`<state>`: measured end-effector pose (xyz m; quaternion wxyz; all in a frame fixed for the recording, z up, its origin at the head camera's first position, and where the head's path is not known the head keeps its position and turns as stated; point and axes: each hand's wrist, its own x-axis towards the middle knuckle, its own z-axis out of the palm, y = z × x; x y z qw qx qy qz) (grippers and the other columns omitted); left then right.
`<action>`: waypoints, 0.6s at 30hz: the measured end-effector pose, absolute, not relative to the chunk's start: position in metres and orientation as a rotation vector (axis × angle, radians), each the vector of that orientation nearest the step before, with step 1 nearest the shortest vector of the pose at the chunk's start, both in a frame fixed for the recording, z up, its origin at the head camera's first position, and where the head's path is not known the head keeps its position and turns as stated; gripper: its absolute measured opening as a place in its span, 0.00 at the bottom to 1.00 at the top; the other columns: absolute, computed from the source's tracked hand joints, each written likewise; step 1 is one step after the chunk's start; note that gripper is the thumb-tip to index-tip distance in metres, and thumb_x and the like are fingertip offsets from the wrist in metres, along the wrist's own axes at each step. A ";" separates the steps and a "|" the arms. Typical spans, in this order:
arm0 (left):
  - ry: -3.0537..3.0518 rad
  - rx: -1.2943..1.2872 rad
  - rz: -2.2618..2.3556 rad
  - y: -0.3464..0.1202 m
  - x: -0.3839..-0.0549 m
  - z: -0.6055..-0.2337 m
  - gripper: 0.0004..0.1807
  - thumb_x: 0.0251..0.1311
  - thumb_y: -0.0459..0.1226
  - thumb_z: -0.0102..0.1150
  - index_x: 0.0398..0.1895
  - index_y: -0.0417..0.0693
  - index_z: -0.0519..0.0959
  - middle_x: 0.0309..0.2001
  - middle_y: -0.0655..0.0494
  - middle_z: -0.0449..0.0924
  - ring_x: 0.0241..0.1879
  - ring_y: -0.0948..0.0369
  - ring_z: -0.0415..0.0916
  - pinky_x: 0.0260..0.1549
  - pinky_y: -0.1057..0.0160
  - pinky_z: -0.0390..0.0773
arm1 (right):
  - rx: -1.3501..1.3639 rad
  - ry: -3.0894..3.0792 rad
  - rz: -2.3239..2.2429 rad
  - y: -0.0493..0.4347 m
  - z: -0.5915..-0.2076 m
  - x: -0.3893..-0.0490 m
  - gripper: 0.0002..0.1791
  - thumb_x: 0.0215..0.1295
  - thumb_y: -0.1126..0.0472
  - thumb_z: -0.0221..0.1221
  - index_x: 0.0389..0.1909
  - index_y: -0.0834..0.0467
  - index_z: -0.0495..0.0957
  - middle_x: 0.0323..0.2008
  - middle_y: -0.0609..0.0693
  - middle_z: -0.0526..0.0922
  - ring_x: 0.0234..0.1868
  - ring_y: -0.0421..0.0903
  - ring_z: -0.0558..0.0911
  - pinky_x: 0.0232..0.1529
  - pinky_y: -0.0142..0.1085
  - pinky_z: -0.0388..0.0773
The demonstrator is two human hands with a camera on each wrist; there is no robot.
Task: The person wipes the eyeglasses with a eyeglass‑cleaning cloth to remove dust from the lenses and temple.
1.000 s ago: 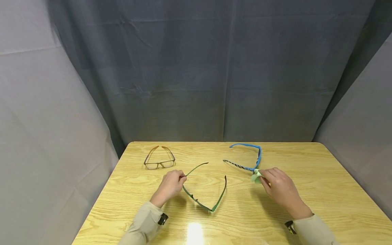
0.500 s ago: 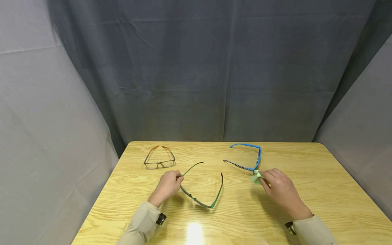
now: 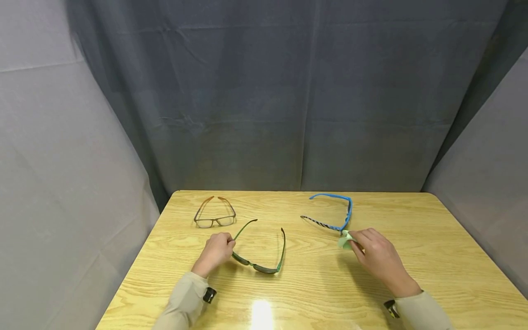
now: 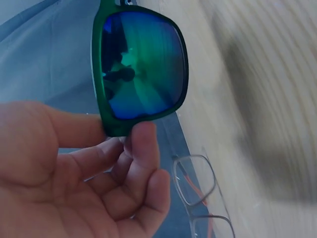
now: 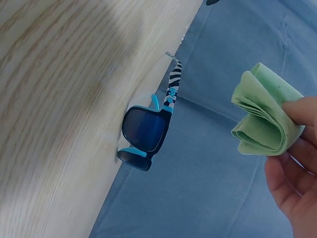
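Note:
With thumb and fingers my left hand (image 3: 216, 252) pinches one front corner of the green sunglasses (image 3: 264, 269), whose temples are unfolded and point away from me. In the left wrist view a mirrored blue-green lens (image 4: 143, 64) shows above the fingertips. My right hand (image 3: 380, 257) pinches a folded pale green cloth (image 5: 265, 111), held above the table. Just beyond that cloth lie blue sunglasses (image 3: 348, 213) with a zebra-striped temple, their arms spread open. Clear-lensed eyeglasses (image 3: 214, 222) with orange-brown temples rest on the table past my left hand.
The wooden table (image 3: 313, 293) has a far edge against a dark grey curtain (image 3: 247, 101). Pale grey cloth walls stand on the left (image 3: 62, 183) and right (image 3: 486, 151). A bright light reflection lies near the table's front.
My left hand has moved left with the green sunglasses, and their front has tilted so the lenses show more. My right hand with the cloth has stayed nearly still.

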<state>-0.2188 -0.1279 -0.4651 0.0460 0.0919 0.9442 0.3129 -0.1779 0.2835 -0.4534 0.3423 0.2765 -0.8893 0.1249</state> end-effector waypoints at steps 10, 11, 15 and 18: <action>2.833 0.247 0.971 -0.145 -0.222 -0.477 0.12 0.67 0.33 0.48 0.26 0.38 0.77 0.18 0.54 0.68 0.15 0.63 0.62 0.14 0.69 0.61 | 0.714 -2.311 0.325 0.284 -0.457 -0.179 0.17 0.41 0.70 0.71 0.36 0.64 0.82 0.29 0.51 0.83 0.30 0.45 0.79 0.27 0.39 0.77; 2.832 0.243 0.970 -0.147 -0.222 -0.477 0.12 0.67 0.33 0.48 0.25 0.39 0.76 0.18 0.54 0.68 0.15 0.63 0.62 0.14 0.69 0.61 | 0.714 -2.312 0.324 0.285 -0.457 -0.179 0.17 0.41 0.70 0.71 0.37 0.64 0.82 0.29 0.51 0.83 0.30 0.45 0.79 0.27 0.39 0.77; 2.829 0.217 0.961 -0.153 -0.223 -0.479 0.14 0.67 0.32 0.48 0.21 0.43 0.75 0.16 0.55 0.67 0.15 0.63 0.61 0.14 0.69 0.61 | 0.706 -2.317 0.325 0.285 -0.458 -0.179 0.17 0.42 0.70 0.71 0.37 0.64 0.82 0.29 0.50 0.83 0.30 0.45 0.79 0.27 0.39 0.77; 2.836 0.192 0.962 -0.159 -0.223 -0.479 0.15 0.67 0.32 0.48 0.20 0.44 0.74 0.16 0.55 0.66 0.14 0.63 0.61 0.15 0.68 0.61 | 0.699 -2.324 0.331 0.285 -0.458 -0.179 0.17 0.42 0.69 0.70 0.37 0.64 0.82 0.29 0.50 0.83 0.31 0.45 0.79 0.27 0.39 0.77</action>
